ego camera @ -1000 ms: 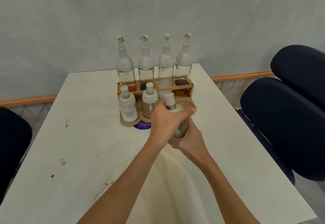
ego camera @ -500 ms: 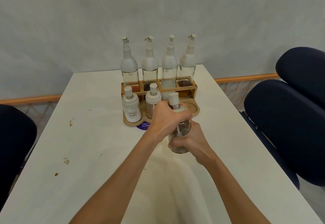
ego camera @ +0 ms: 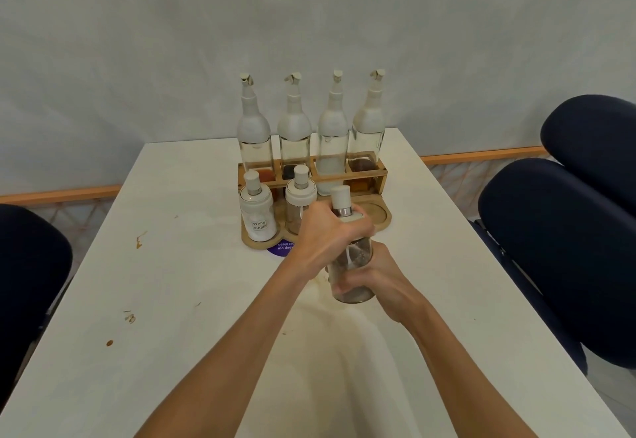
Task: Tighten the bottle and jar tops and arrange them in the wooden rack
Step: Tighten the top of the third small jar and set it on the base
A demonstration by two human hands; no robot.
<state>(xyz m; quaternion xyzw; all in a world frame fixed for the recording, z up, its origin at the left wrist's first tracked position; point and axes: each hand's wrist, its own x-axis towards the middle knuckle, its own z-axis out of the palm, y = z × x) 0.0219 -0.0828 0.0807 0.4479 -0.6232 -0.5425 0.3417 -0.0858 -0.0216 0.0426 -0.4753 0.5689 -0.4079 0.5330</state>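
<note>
Since the earlier frame both hands have drawn the jar (ego camera: 351, 265) nearer. It is just in front of the rack (ego camera: 378, 217), above the bench (ego camera: 172, 282). Left hand (ego camera: 330, 231) grasps its white top; right hand (ego camera: 375, 276) clasps the glass body. Smooth glass, probably slippery and breakable, nearly empty, so light. Two jars and four bottles (ego camera: 311, 141) sit racked.

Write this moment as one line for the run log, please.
step: tightening top | left hand: on jar top | right hand: holding glass jar | rack: front right slot free
</note>
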